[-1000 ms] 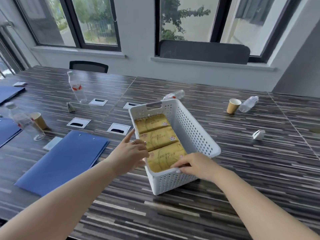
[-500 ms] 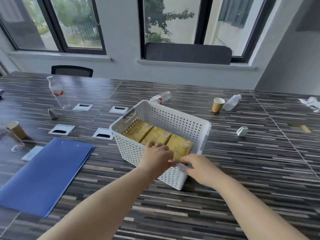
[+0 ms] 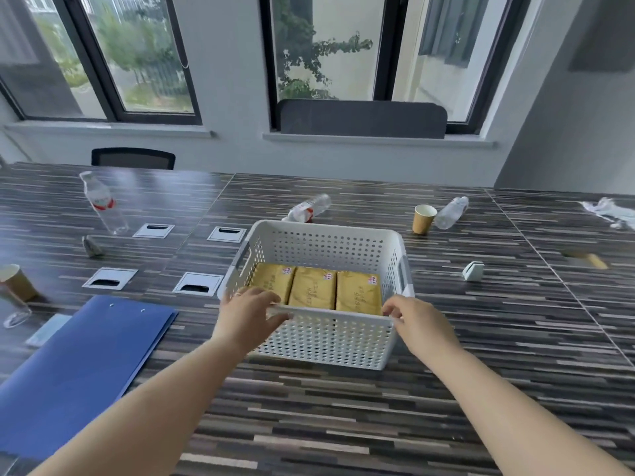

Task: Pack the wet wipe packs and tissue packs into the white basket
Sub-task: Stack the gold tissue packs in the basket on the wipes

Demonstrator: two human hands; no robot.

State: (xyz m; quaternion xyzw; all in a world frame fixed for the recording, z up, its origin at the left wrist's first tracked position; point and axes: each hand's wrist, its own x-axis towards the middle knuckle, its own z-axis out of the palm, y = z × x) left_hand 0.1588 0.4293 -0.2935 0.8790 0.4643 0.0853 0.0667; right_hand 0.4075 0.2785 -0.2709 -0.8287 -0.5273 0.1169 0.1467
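Note:
The white perforated basket (image 3: 330, 338) stands square to me on the striped table. Three yellow tissue packs (image 3: 314, 286) lie side by side on its floor. My left hand (image 3: 249, 316) grips the near rim at the left corner, thumb along the rim. At the near right corner, my right hand (image 3: 415, 321) holds the rim with its fingertips. No wet wipe pack can be made out in view.
A blue folder (image 3: 79, 369) lies to the left. Cable ports (image 3: 198, 284) sit left of the basket. Water bottles (image 3: 103, 204) (image 3: 309, 209) (image 3: 450, 208) and paper cups (image 3: 423, 218) (image 3: 17, 283) are scattered around. A small white clip (image 3: 473, 271) lies right of the basket.
The basket has been turned from slanting to square with me. My left hand moved from inside the basket to the near left rim; my right hand shifted to the right corner.

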